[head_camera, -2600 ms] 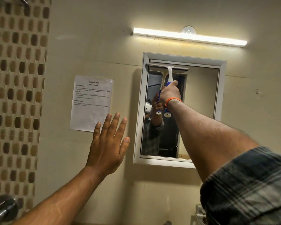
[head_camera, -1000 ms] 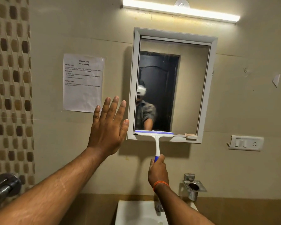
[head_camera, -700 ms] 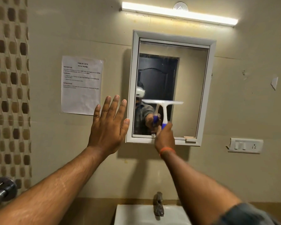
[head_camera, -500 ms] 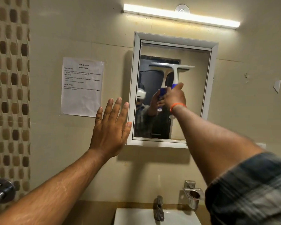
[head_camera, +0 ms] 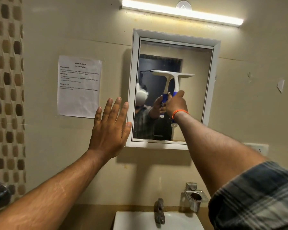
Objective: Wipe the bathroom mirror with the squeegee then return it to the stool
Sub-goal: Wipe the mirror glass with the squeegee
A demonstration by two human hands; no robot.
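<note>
Squeegee (head_camera: 172, 76) has dropped lower on mirror (head_camera: 196, 97), right hand (head_camera: 176, 103) gripping.

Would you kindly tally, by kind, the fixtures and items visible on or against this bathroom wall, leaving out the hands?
Mirror: 1
Squeegee: 1
Tube light: 1
Printed paper sheet: 1
Basin tap: 1
Washbasin: 1
Wall-mounted metal cup holder: 1
Switch plate: 1, mostly hidden behind the right arm
Total: 8
</note>
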